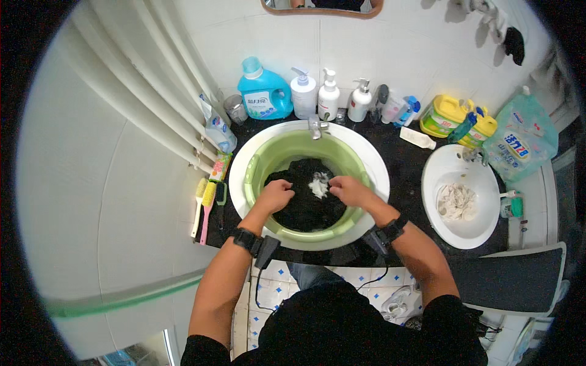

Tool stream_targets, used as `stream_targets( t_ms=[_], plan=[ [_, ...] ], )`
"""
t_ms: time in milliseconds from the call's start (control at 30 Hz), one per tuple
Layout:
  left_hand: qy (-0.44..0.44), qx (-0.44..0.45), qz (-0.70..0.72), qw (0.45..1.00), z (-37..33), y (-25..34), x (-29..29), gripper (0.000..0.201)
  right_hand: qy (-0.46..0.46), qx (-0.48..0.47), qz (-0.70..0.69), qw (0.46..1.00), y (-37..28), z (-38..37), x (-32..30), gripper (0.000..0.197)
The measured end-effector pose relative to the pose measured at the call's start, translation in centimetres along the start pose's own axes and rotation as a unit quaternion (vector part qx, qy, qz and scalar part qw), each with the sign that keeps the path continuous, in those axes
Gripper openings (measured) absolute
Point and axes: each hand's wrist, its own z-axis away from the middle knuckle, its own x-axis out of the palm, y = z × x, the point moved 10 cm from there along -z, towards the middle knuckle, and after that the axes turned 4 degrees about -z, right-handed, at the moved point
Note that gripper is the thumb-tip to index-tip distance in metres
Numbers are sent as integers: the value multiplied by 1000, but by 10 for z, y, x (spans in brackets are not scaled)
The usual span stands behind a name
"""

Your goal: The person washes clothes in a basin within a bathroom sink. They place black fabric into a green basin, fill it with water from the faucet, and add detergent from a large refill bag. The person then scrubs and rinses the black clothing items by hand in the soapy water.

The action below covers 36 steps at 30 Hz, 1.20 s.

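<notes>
A green plastic basin (261,222) sits in the larger white sink (379,174), under its faucet (315,127). Dark wet cloth, a black garment (308,210), fills the basin. On top of it lies a small white patch (318,185), perhaps foam or print; I cannot tell which. My left hand (276,196) reaches in from the left, its fingers closed on the black garment. From the right, my right hand (354,191) pinches the garment close to the white patch. The fingertips of both hands are partly hidden against the dark cloth.
Along the wall stand a blue detergent jug (264,91), several pump bottles (328,94) and yellow jugs (448,116). Brushes (206,210) lie at the left. A smaller sink (433,210) at the right holds pale cloth (456,202). Cables hang from both my wrists.
</notes>
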Motion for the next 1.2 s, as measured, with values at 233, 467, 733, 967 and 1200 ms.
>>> stream_targets(
  t_ms=[233, 467, 733, 967, 1200],
  plan=[
    [-164, -123, 243, 948, -44, -7, 33, 30, 15, -59, 100, 993, -2, -34, 24, 41],
    [-209, -154, 313, 913, -65, -9, 47, 26, -1, -169, 163, 972, -1, -58, 53, 36],
    [-252, -165, 392, 869, -86, -13, 56, 27, 69, 46, -42, 996, 28, -50, 18, 15],
    [-292, -174, 538, 771, -87, 5, 73, 29, 203, 166, -493, 830, 34, -30, 12, 26],
    [-305, -166, 629, 696, -82, 25, 95, 28, 174, 142, -636, 738, 35, -46, 20, 25]
  ],
)
